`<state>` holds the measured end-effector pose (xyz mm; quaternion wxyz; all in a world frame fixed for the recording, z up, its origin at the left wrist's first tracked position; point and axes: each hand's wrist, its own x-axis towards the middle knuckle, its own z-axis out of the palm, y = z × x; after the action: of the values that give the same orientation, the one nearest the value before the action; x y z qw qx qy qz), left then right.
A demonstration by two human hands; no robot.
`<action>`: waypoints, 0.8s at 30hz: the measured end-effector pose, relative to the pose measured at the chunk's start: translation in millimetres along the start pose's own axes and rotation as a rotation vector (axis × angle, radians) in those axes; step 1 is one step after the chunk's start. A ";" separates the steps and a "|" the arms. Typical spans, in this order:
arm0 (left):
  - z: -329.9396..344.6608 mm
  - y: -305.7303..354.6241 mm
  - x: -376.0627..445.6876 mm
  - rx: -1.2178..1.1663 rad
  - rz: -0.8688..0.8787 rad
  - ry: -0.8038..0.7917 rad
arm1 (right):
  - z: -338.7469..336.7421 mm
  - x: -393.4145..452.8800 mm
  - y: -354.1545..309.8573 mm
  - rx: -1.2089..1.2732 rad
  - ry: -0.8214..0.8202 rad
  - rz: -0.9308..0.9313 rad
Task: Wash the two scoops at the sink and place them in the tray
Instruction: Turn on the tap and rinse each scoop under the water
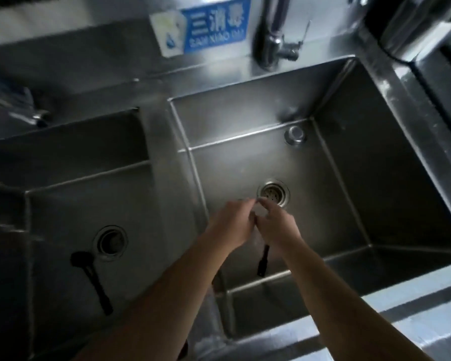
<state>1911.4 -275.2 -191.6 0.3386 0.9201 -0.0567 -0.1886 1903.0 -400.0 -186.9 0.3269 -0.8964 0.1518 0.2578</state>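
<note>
Both my hands are together low in the right sink basin, just in front of its drain. My right hand is closed around a black scoop, whose handle hangs down below my fist. My left hand presses against the scoop's upper end, which is hidden between my fingers. A second black scoop lies flat on the floor of the left basin, bowl end near that basin's drain. No tray is in view.
A chrome faucet stands behind the right basin, with an overflow fitting on the basin's back wall. A blue sign hangs on the steel backsplash. Another tap sits at the far left. A steel ledge runs along the front.
</note>
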 end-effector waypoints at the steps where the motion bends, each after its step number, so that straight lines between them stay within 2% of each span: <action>1: -22.6 -2.3 -12.5 -0.025 0.034 0.048 | -1.3 -13.1 -21.2 -0.023 0.016 -0.083; 5: -101.6 -36.4 -76.3 -0.187 0.025 0.258 | 18.4 -63.3 -108.4 -0.094 0.049 -0.415; 8: -138.8 -90.8 -128.9 -0.142 -0.073 0.273 | 64.3 -92.6 -159.4 -0.132 0.005 -0.605; 10: -149.6 -134.8 -161.0 -0.118 -0.201 0.212 | 108.4 -105.3 -184.6 -0.115 -0.119 -0.568; 13: -147.8 -205.9 -200.6 -0.229 -0.463 0.165 | 188.0 -108.2 -204.8 -0.156 -0.361 -0.464; 15: -138.7 -253.8 -218.6 -0.328 -0.638 0.173 | 241.6 -100.9 -208.0 -0.232 -0.457 -0.420; 19: -113.9 -339.2 -242.1 -0.418 -0.895 0.154 | 326.5 -86.4 -200.3 -0.336 -0.552 -0.318; 21: -97.0 -373.1 -246.0 -0.440 -0.952 0.107 | 364.5 -76.7 -193.6 -0.372 -0.559 -0.316; 24: -73.2 -412.7 -236.7 -0.483 -0.982 0.112 | 412.3 -69.7 -191.9 -0.295 -0.548 -0.167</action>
<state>1711.6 139.2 -333.2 0.4148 0.7433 0.4421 -0.2830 1780.8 23.2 -319.7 0.2421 -0.8407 -0.0549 0.4812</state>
